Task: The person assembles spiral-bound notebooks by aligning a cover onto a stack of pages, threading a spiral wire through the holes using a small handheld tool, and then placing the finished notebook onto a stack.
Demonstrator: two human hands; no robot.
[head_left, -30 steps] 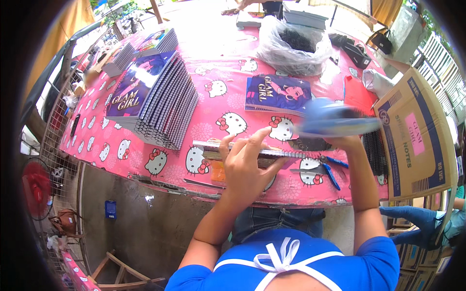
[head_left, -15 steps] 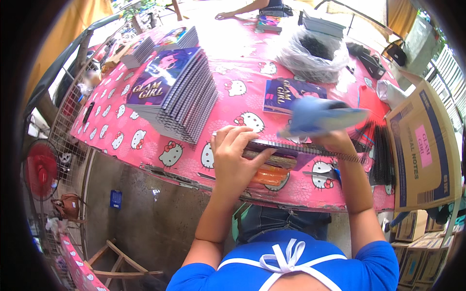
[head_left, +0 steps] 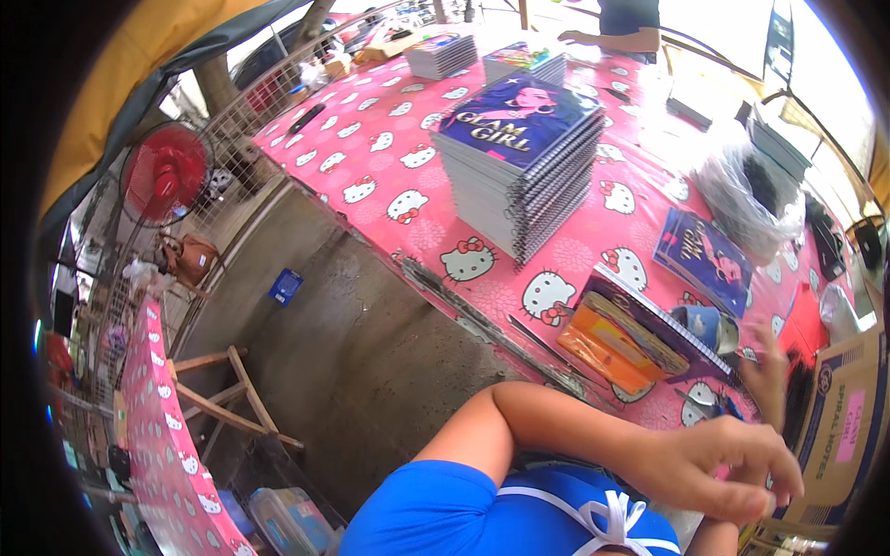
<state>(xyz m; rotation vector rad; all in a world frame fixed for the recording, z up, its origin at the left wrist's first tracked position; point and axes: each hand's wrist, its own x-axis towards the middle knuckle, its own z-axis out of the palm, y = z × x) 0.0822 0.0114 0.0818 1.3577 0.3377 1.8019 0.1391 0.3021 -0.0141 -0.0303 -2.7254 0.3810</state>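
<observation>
My left hand (head_left: 714,468) reaches across my body to the right, holding nothing I can see. Its fingers are loosely bent, with the thumb apart, over or close to my right forearm. My right hand (head_left: 765,375) is blurred at the table's right side, its fingers seemingly apart and no object visible in them. Close to it lies a rounded blue object (head_left: 700,326) with a pale end. A spiral notebook (head_left: 649,310) rests by the near edge, beside an orange packet (head_left: 593,347). Scissors (head_left: 709,403) lie near the right hand.
A tall stack of purple-covered spiral notebooks (head_left: 528,157) stands mid-table, with smaller stacks behind. Loose purple notebooks (head_left: 705,259) lie near a clear plastic bag (head_left: 751,199). A cardboard box (head_left: 834,435) is at right. Another person's hand (head_left: 579,37) rests at the far edge.
The view has turned left. My left hand has let go of the notebook and crossed to the right. My right hand has put down the blue object.
</observation>
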